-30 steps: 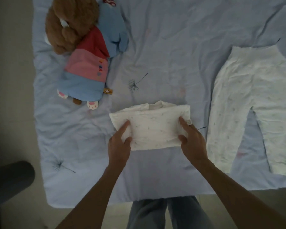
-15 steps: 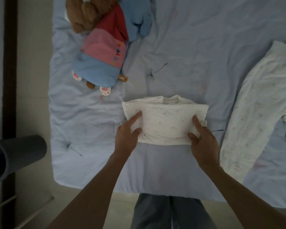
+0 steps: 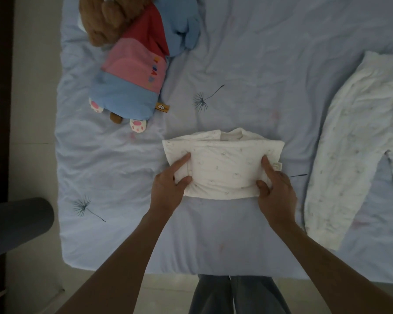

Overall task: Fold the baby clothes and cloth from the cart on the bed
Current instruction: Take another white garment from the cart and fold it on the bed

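left hand (image 3: pixel 168 189), right hand (image 3: pixel 276 193) grip folded top (image 3: pixel 225 164); tag (image 3: pixel 277 166) unreadable.

Baby pants (image 3: pixel 354 155) cut off at right edge, plush toy (image 3: pixel 132 75) head past top edge

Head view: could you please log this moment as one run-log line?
baby top: folded | left hand: grips left end | right hand: grips right end | baby trousers: flat, unfolded

I log the head view swung left over the last second. Baby pants (image 3: pixel 354 155) now cut by the right frame edge; plush toy (image 3: pixel 132 73) clipped at the far edge. Grey cylinder (image 3: pixel 18 225) at near left shows more; a dark strip (image 3: pixel 0 87) appears along the left edge. Folded top (image 3: pixel 225 164) now sits slightly right of centre.
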`<action>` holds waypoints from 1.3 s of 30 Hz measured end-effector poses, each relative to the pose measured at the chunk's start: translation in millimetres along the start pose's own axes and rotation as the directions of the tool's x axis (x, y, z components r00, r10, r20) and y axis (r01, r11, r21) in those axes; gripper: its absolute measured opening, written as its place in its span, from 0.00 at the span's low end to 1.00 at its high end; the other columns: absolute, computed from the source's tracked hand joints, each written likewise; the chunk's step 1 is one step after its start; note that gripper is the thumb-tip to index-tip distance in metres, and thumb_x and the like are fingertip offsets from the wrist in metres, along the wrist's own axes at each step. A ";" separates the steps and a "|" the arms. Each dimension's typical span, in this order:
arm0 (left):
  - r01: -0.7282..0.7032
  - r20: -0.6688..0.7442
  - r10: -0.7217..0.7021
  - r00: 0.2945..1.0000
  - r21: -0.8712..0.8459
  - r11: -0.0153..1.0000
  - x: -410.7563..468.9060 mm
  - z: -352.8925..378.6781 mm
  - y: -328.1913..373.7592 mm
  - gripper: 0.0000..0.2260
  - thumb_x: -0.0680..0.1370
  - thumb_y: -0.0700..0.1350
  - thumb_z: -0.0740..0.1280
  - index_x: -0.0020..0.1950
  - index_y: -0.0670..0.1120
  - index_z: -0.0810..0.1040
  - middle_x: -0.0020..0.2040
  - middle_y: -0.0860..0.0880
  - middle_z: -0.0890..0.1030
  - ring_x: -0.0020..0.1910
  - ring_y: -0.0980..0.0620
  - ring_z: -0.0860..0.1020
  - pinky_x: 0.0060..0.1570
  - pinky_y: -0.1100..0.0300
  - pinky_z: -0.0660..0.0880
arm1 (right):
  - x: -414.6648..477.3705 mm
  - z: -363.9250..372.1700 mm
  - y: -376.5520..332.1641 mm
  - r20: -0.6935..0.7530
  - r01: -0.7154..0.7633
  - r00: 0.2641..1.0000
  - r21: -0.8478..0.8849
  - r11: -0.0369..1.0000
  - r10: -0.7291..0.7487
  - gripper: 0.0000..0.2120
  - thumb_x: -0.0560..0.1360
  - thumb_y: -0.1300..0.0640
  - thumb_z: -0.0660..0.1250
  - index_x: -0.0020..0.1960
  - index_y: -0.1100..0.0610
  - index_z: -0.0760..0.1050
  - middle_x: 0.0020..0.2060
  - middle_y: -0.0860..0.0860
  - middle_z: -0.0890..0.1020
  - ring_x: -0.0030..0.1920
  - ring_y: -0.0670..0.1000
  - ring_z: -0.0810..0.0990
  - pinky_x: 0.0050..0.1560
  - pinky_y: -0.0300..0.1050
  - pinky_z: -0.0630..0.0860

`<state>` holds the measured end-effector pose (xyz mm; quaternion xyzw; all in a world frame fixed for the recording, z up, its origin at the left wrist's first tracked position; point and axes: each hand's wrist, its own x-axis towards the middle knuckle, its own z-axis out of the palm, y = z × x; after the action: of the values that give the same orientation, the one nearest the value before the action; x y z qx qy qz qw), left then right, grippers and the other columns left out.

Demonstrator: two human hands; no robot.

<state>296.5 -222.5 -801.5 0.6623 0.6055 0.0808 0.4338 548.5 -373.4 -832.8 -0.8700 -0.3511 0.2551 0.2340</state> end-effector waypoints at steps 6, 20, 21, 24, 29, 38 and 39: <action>-0.039 0.036 0.040 0.999 -0.011 0.999 1.1 0.2 -1.2 0.32 0.79 0.44 0.75 0.77 0.69 0.72 0.75 0.57 0.78 0.69 0.52 0.78 0.70 0.54 0.77 | 1.8 -1.3 -0.3 0.003 0.008 1.000 -0.008 1.000 -0.008 0.36 0.80 0.60 0.72 0.82 0.39 0.65 0.62 0.52 0.80 0.66 0.57 0.77 0.57 0.54 0.79; 0.022 0.158 0.005 0.988 -0.166 0.986 7.3 -29.2 13.9 0.38 0.71 0.31 0.80 0.77 0.55 0.77 0.76 0.56 0.74 0.75 0.53 0.73 0.68 0.63 0.76 | 16.5 -39.8 -0.6 0.218 0.052 0.973 0.091 0.995 -0.071 0.39 0.79 0.56 0.75 0.84 0.42 0.61 0.79 0.50 0.71 0.77 0.54 0.70 0.77 0.53 0.68; 0.044 0.151 -0.016 0.988 -0.179 0.983 6.9 -31.9 16.4 0.39 0.72 0.33 0.81 0.78 0.56 0.76 0.75 0.55 0.74 0.73 0.51 0.73 0.66 0.63 0.77 | 16.6 -44.0 -1.7 0.225 0.052 0.971 0.106 0.993 -0.075 0.39 0.78 0.56 0.76 0.84 0.42 0.61 0.78 0.51 0.70 0.74 0.53 0.72 0.75 0.51 0.69; 0.027 0.082 -0.017 0.996 -0.125 0.992 9.0 -40.8 26.1 0.42 0.73 0.46 0.83 0.83 0.59 0.68 0.77 0.52 0.69 0.74 0.48 0.72 0.72 0.50 0.75 | 17.6 -58.2 -2.7 0.217 0.081 0.971 0.115 0.990 -0.104 0.40 0.78 0.50 0.76 0.84 0.42 0.61 0.77 0.53 0.68 0.62 0.50 0.74 0.70 0.57 0.75; -0.144 0.048 0.136 0.990 0.276 0.950 6.6 -60.6 44.8 0.43 0.75 0.73 0.69 0.85 0.65 0.53 0.86 0.49 0.53 0.85 0.41 0.56 0.79 0.36 0.65 | 20.5 -80.4 -13.2 0.081 0.148 0.987 -0.081 0.986 -0.141 0.38 0.79 0.33 0.67 0.84 0.41 0.59 0.85 0.50 0.57 0.81 0.59 0.62 0.75 0.64 0.68; -0.399 0.055 0.537 0.842 0.733 0.551 -0.1 -54.8 69.9 0.31 0.85 0.54 0.65 0.86 0.48 0.60 0.82 0.39 0.67 0.80 0.37 0.68 0.78 0.37 0.66 | 23.7 -91.7 -55.9 -0.046 0.349 0.897 -0.541 0.766 -0.440 0.27 0.88 0.47 0.58 0.84 0.54 0.59 0.83 0.61 0.60 0.81 0.64 0.62 0.78 0.62 0.67; -0.392 0.060 0.536 0.842 0.751 0.532 1.0 -51.4 69.9 0.31 0.86 0.55 0.64 0.86 0.48 0.60 0.82 0.39 0.67 0.80 0.36 0.68 0.79 0.37 0.66 | 24.5 -89.8 -58.6 -0.043 0.359 0.887 -0.559 0.747 -0.459 0.27 0.88 0.49 0.58 0.85 0.55 0.58 0.83 0.62 0.60 0.81 0.64 0.62 0.79 0.61 0.66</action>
<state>315.4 -189.5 -723.5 0.9059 0.4221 0.0005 0.0347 589.6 -338.2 -737.1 -0.8204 -0.5683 0.0101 0.0620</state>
